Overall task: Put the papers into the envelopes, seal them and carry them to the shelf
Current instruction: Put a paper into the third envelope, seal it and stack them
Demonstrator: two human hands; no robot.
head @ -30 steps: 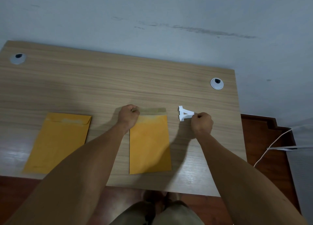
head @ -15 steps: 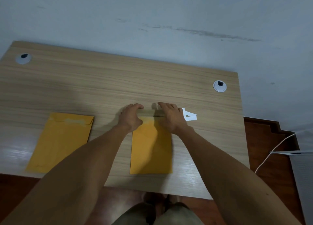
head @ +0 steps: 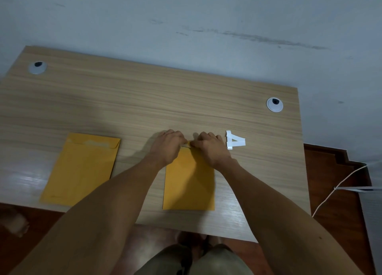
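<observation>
The middle envelope [head: 189, 183] lies flat on the desk [head: 144, 109], close to the near edge and a little right of centre. Its long axis runs from the person toward the wall, with the flap end pointing away, toward the wall. Both hands sit on that far end. The left hand [head: 167, 147] covers the far left corner, its fingers curled down and bunched together on the top edge. The right hand [head: 208, 149] covers the far right corner, its fingers also bent and pressed close together over the flap. The thumbs and fingertips of the two hands nearly meet at the middle of the top edge, where a thin pale strip shows between them; it may be the flap's fold or its adhesive band, but the view is too small to tell which.

Just right of the right hand, a crumpled white paper strip [head: 234, 140] lies on the desk, apart from the envelope.

Well to the left, a second envelope [head: 82, 169] lies flat, tilted slightly clockwise, its flap folded down at the far end with a pale patch along the seam.

Two round cable holes sit near the far corners, left [head: 37, 67] and right [head: 274, 104].
</observation>
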